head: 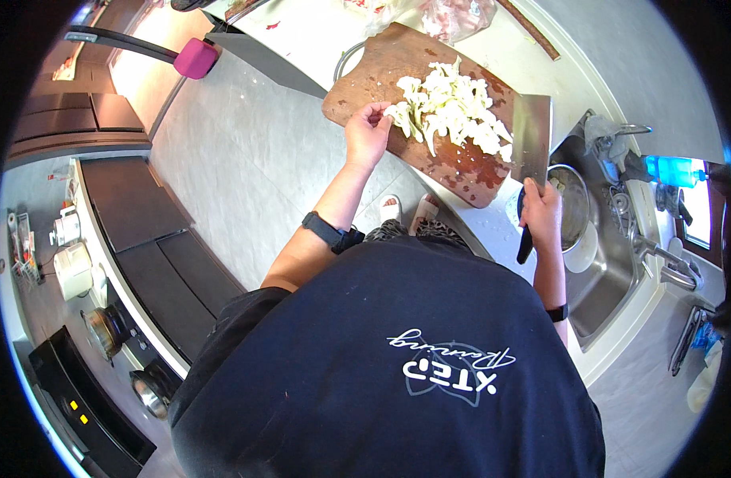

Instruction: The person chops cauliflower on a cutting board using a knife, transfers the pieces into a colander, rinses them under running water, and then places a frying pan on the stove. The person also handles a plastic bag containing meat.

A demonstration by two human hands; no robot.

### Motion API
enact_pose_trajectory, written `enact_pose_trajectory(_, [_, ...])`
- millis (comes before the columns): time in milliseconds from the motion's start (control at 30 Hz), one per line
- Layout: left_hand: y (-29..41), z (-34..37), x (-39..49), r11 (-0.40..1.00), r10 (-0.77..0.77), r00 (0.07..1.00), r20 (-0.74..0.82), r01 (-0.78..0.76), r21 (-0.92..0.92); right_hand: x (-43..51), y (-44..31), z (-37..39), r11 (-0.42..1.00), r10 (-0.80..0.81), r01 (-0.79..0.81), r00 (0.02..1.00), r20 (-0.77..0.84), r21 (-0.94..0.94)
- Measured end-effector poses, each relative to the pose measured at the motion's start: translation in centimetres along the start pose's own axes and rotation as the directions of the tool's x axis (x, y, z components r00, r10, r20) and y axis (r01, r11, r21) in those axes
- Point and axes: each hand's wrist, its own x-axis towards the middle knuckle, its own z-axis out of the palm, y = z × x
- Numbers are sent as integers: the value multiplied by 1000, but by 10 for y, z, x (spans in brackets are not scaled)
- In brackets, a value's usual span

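Cut cauliflower florets [458,107] lie in a loose pile on a brown wooden cutting board [365,77], which is wet in patches. At the pile's left edge, my left hand [368,134] pinches a cauliflower floret [403,118] between thumb and fingers. My right hand [543,212] grips the dark handle of a cleaver [531,128]. Its broad metal blade stands beside the board's right edge, close to the florets there. Small white crumbs are scattered over the board.
Right of the board is a steel sink [604,293] with a metal bowl [571,209] and a faucet [670,263]. Plastic bags of food [455,18] and a brown stick [529,30] lie behind the board. Across the floor stands a counter with pots [102,331].
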Motion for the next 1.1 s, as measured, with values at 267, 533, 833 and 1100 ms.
enact_pose_trajectory(267, [4, 29, -2, 863, 400, 916, 12, -381, 331, 7, 13, -16, 989, 72, -87, 990, -121, -122])
enact_pose_trajectory(533, [11, 86, -28, 711, 372, 916, 151, -386, 587, 19, 10, 8, 974, 123, -134, 990, -72, -185])
enact_pose_trajectory(833, [26, 109, -32, 550, 342, 913, 222, -386, 741, 14, 12, 12, 920, 276, -299, 953, 121, 253])
enact_pose_trajectory(1100, [29, 117, -27, 585, 334, 911, 240, -401, 705, 29, 12, 15, 882, 247, -362, 900, 358, 302])
